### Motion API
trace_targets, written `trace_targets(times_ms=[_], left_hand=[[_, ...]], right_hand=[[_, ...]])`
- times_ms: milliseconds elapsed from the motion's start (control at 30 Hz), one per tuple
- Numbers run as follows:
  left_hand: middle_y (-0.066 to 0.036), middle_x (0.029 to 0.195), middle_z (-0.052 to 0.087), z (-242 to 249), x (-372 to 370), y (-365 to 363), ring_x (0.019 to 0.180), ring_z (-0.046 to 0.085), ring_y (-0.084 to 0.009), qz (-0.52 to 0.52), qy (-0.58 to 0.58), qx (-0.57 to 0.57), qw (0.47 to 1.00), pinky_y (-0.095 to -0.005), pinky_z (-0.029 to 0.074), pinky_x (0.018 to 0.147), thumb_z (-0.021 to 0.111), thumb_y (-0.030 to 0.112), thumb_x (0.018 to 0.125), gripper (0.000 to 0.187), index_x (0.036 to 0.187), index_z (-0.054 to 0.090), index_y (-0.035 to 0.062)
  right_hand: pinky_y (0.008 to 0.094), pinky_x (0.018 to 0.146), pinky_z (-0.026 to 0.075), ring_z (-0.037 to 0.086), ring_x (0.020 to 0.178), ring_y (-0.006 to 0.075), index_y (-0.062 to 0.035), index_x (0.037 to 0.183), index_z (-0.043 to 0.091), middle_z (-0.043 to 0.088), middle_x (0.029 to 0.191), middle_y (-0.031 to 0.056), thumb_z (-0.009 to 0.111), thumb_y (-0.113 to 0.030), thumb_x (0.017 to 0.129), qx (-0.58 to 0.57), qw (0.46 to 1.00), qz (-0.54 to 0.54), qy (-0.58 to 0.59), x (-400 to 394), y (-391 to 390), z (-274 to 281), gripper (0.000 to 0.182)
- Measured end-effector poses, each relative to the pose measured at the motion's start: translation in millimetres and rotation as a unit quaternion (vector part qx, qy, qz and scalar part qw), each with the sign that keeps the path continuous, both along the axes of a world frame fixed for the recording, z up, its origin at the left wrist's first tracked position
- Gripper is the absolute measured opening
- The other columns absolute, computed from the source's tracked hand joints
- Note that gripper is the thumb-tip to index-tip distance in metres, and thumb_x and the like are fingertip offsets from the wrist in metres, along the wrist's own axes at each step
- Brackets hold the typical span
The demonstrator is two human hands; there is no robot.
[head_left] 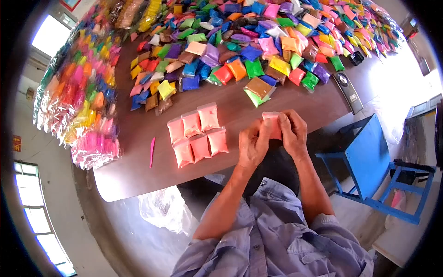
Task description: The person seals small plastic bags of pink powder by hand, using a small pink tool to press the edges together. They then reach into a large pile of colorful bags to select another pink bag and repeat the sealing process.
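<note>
Between my two hands, near the table's front edge, is a small pink packet (273, 123) in clear wrapping. My left hand (254, 143) grips its left side with thumb and fingers. On its right side my right hand (292, 131) is closed in the same way. Left of my hands, several matching pink packets (200, 146) lie flat in two rows, close together. A slim pink plastic tool (152, 152) rests on the table farther left. The lower part of the held packet is partly hidden by my fingers.
A big heap of multicoloured packets (254, 67) covers the table's far side. Long clear bags of coloured packets (76, 101) line the left edge. A grey device with a round dial (348, 92) lies at the right, above a blue stool (364, 157). A brown packet (260, 87) sits beyond my hands.
</note>
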State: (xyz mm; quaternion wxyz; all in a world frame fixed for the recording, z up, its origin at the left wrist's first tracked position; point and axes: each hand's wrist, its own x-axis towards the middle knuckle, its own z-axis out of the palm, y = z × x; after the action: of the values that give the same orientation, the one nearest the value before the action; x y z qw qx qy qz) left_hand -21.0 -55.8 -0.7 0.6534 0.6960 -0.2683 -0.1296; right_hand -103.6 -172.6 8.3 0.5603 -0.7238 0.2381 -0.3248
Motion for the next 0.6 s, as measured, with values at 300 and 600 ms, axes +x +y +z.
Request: trace_targets(times_ms=[300, 600], left_hand=[[-0.008, 0.075, 0.065, 30.1, -24.1, 13.9, 0.067, 0.057, -0.0122, -0.034, -0.009, 0.024, 0.999, -0.0328, 0.046, 0.059, 0.063, 0.027, 0.104, 0.032, 0.096, 0.066, -0.0039], [-0.017, 0.071, 0.063, 33.7, -54.8, 61.2, 0.061, 0.064, -0.0332, 0.034, -0.191, 0.132, 0.972, -0.0403, 0.05, 0.057, 0.076, 0.016, 0.091, 0.016, 0.09, 0.068, 0.0023]], right_hand=[[0.0276, 0.07, 0.049, 0.057, 0.078, 0.0087, 0.0009, 0.1, 0.069, 0.065, 0.083, 0.0018, 0.062, -0.02, 0.104, 0.038, 0.999, -0.003, -0.039, -13.5, 10.9, 7.4, 0.022], [0.0225, 0.075, 0.051, 0.062, 0.085, 0.0069, 0.0015, 0.118, 0.063, 0.067, 0.096, 0.0015, 0.067, -0.009, 0.099, 0.119, 0.99, -0.009, -0.07, -62.7, 59.2, -9.6, 0.022]])
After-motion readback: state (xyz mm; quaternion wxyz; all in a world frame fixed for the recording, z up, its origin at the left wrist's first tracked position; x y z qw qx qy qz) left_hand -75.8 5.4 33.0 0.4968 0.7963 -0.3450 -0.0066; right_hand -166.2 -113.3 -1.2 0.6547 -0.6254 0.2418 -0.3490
